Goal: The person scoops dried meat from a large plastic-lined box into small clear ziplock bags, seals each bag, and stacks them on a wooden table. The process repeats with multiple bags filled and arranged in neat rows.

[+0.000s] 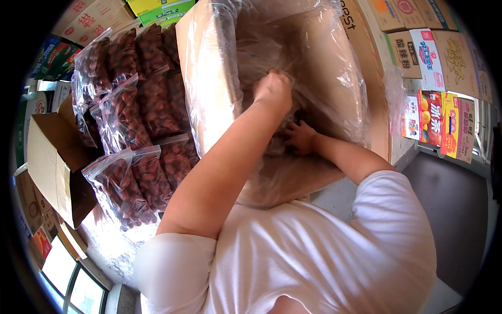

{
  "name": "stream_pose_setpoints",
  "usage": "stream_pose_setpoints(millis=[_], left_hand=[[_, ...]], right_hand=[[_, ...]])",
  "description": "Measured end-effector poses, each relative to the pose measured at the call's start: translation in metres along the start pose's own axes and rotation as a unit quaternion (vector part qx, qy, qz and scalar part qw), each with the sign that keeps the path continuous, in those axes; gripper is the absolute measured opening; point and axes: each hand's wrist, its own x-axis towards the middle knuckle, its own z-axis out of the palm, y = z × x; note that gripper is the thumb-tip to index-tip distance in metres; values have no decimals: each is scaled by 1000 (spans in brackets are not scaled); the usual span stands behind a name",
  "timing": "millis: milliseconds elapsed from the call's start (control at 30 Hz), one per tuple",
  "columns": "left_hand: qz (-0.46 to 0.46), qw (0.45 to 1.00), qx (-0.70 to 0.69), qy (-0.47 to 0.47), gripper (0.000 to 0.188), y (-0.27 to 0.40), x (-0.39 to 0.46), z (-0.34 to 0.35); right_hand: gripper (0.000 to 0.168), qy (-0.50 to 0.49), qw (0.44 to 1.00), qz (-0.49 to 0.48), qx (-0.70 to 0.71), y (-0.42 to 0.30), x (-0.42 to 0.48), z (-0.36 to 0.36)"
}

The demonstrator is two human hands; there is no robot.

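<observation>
An open cardboard box (pixel 266 188) with a clear plastic liner (pixel 355 98) stands before me, and both hands are inside it. My left hand (pixel 275 88) has its fingers curled around the edge of some clear plastic (pixel 291 78); whether this is a bag or part of the liner is unclear. Lower in the box, my right hand (pixel 302 138) lies with fingers apart against crumpled clear plastic (pixel 275 145). Dark shadow hides most of the contents near it. Left of the box, zip-seal bags of dark red dried fruit (pixel 123 117), apparently jujubes, are stacked in rows.
At the far left an empty-looking cardboard carton (pixel 49 161) has its flaps raised. Printed cartons (pixel 455 59) are piled at the right, with a red drink carton (pixel 433 117) among them. Clear plastic (pixel 395 90) hangs over the table edge. A window (pixel 74 278) is at lower left.
</observation>
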Motion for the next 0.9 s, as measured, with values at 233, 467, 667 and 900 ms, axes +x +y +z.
stream_pose_setpoints(millis=[233,467,667,900], left_hand=[[12,1000,-4,11,33,0,-2,-1],[10,1000,-10,3,32,1,-3,-5],[12,993,101,-57,42,3,2,-3],[-3,1000,-17,-10,34,-1,2,2]], right_hand=[[47,12,993,106,45,8,-12,20],[59,-69,988,129,49,5,-13,4],[67,-96,983,145,53,4,-9,-2],[63,-103,980,165,44,2,-8,4]])
